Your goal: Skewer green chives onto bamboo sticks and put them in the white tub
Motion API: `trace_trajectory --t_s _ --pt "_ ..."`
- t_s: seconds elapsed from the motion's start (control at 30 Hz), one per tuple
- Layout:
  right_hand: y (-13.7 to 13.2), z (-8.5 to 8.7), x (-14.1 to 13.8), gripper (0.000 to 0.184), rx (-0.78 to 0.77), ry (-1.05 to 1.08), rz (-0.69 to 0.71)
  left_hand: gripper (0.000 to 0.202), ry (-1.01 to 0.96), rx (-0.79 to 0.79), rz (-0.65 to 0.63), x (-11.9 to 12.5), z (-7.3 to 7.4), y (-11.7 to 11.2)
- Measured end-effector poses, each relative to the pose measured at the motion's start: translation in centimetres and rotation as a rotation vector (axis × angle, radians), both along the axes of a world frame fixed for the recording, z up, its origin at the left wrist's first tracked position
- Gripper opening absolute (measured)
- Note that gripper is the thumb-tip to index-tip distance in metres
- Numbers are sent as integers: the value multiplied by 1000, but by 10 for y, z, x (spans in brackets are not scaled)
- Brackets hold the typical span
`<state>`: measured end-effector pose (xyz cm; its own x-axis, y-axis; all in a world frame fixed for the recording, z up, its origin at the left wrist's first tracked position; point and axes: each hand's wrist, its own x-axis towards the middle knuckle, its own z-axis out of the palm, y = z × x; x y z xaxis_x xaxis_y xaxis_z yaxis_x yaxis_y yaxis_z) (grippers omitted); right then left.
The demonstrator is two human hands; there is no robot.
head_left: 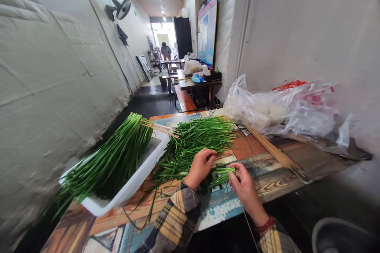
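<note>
Right hand [244, 187] pinches chives [221, 174] by their ends above the table [221, 210]; left hand [201, 166] curls beside them, grip unclear

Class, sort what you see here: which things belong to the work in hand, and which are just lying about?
Seem to belong:
- small green bunch in the right hand
- heap of green stalks
- white tray holding more stalks
- thin sticks, probably

Seem just about:
- plastic bags
- wall fan
- blue packet
</note>
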<state>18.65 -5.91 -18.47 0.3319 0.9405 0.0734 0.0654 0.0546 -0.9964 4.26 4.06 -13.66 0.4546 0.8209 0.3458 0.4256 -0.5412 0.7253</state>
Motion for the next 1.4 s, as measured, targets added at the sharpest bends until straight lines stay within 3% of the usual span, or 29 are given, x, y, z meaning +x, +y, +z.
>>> trace_trajectory --t_s 0.1,0.23,0.33,0.4,0.5,0.7,0.77,0.83,0.97,1.1,1.2,1.4 --pt "3 -5 1 34 8 -2 12 21 152 120 122 -3 4 13" --pt "5 -10 2 30 39 -27 27 35 503 282 204 -2 15 23" --pt "5 -10 2 27 67 -60 21 46 746 276 237 2 18 26" --pt "6 -10 3 27 90 -73 15 32 840 245 224 4 19 26" --pt "5 -9 4 27 107 -85 9 12 871 240 209 3 27 29" --pt "2 -9 6 27 75 -120 29 19 806 398 374 0 76 37" --pt "1 -9 6 28 77 -108 30 25 808 436 396 2 85 36" --pt "0 -7 7 29 86 -102 30 33 850 374 304 4 84 31" --pt "-2 -2 8 27 98 -103 32 49 841 214 95 -6 64 24" --pt "-4 0 9 25 96 -109 37 38 686 192 116 -27 52 26" --pt "-4 -1 9 24 107 -112 44 35 683 190 140 -35 48 29" --pt "-2 -3 9 22 109 -132 67 55 863 241 48 -19 33 25"
